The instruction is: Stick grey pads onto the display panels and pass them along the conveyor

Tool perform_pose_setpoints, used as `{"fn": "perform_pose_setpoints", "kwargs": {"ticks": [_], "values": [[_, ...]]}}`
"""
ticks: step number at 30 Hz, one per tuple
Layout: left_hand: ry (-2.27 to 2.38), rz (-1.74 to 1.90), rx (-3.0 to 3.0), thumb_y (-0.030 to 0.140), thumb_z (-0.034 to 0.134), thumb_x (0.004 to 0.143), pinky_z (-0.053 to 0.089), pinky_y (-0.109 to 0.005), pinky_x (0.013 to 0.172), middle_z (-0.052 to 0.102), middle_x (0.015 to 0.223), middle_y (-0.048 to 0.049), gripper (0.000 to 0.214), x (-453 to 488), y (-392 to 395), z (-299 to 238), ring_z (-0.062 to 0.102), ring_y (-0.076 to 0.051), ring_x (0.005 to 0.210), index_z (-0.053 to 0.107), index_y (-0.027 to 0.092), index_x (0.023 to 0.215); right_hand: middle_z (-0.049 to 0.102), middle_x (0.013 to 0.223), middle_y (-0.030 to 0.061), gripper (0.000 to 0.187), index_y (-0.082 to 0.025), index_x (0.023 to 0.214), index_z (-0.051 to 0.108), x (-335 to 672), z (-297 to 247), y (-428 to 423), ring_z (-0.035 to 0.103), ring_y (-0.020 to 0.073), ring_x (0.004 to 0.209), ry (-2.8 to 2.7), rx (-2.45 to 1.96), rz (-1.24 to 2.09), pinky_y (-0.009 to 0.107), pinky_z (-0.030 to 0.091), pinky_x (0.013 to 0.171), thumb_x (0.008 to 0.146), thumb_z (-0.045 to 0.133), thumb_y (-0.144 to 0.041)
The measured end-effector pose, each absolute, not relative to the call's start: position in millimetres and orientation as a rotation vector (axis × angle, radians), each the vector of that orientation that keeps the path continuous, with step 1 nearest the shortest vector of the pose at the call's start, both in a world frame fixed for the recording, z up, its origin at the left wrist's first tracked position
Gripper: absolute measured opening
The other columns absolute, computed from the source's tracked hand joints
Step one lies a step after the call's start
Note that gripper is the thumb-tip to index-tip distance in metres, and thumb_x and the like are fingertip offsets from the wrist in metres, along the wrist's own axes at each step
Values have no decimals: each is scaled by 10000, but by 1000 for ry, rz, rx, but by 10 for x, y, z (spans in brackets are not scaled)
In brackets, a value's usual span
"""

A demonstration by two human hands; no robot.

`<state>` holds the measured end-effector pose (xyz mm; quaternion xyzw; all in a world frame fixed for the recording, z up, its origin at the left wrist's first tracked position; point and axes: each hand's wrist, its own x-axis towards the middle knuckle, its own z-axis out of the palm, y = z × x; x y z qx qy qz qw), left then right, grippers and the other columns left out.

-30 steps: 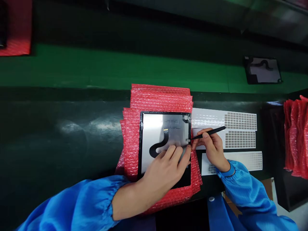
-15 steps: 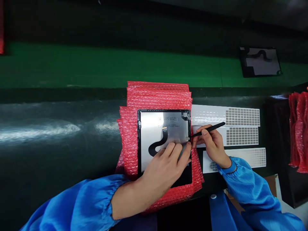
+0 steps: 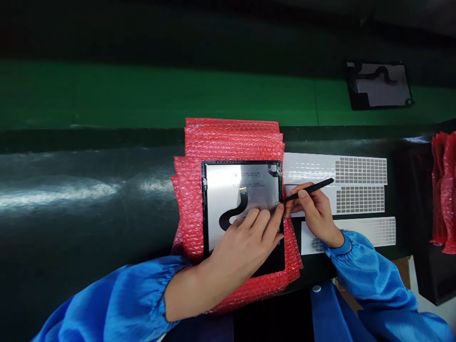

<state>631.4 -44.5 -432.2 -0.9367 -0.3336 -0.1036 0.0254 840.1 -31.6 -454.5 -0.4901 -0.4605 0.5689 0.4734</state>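
Note:
A tablet display panel (image 3: 223, 183) with a silvery back, black frame and curved black flex cable (image 3: 241, 205) lies on a stack of red bubble-wrap pouches (image 3: 190, 213). Across the panel's lower part rests my left hand (image 3: 245, 242), its index finger stretched to the right edge and the other fingers loosely bent. The left fingertip touches a small pale tab there and partly covers it. My right hand (image 3: 315, 211) pinches slim black tweezers (image 3: 311, 188) like a pen, with their tip at that same edge beside the left fingertip. My right fingers hover at the panel's side.
White sticker sheets (image 3: 320, 164) with rows of small grey labels lie to the right. Another panel (image 3: 383, 85) sits on the green strip at the back right. More red bubble wrap (image 3: 447, 190) is in a dark bin (image 3: 420, 228) at the far right.
My left index finger has slid slightly up along the panel's right edge, onto the small tab. The tweezers have barely moved, and the whole view has shifted a little.

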Motion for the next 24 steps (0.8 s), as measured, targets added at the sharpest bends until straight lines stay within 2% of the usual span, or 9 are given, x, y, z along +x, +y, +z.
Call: {"fn": "perform_pose_setpoints", "kwargs": {"ticks": [4,9,11,14,17,19,21,24], "values": [[-1024,-313,-2933,271,545,1062,573,-368,718,684,991,-129,498,6324,-430,-4298,668,-269,926,569,-16,1468,760,795,4,308,-261,1068,639,8424,-4534,-308,778,187,665,-1070,-1240,1344,358,708,636,1037,617,-566],[-1105,-305,-2991,317,537,1071,601,-367,773,707,1080,-151,508,6292,-418,-4340,681,-271,991,549,31,1491,716,688,-9,303,-264,1041,655,8543,-4315,-364,732,186,560,-1069,-1217,1184,309,640,480,1025,639,-566],[-1112,-348,-2996,341,516,1080,610,-365,761,712,1074,-151,517,6271,-396,-4362,687,-267,978,534,31,1493,733,705,0,291,-263,1043,673,8634,-4228,-481,727,187,538,-1107,-1254,1073,309,622,456,1027,649,-553],[-1095,-442,-2999,346,493,1086,608,-356,698,713,1050,-138,508,6254,-368,-4348,696,-261,941,528,24,1477,766,750,13,231,-272,1092,696,8807,-4203,-769,759,208,572,-1174,-1346,957,349,656,522,1037,671,-494],[-1143,-486,-2960,366,472,1089,596,-361,665,717,1055,-148,509,6290,-424,-4278,694,-271,928,553,20,1453,780,745,15,179,-272,1148,706,8979,-4296,-1093,801,233,668,-1269,-1442,979,370,688,635,1050,677,-420],[-1108,-502,-2955,369,480,1084,604,-390,752,726,1114,-175,513,6357,-539,-4242,691,-288,987,579,18,1445,795,782,32,174,-264,1142,716,9068,-4383,-1265,807,239,695,-1322,-1514,1000,366,689,652,1054,669,-407],[-930,-507,-3034,399,508,1072,581,-439,953,706,1306,-200,526,6451,-696,-4250,660,-322,1185,608,44,1447,808,854,54,185,-260,1121,724,9126,-4472,-1380,802,241,692,-1353,-1569,1009,368,688,652,1053,663,-421],[-643,-373,-3184,575,543,1030,414,-505,1209,509,1637,-171,666,6594,-911,-4356,458,-364,1503,605,100,1493,809,931,70,197,-260,1114,726,9163,-4585,-1461,808,247,724,-1377,-1611,1020,371,688,683,1055,653,-433]]}}
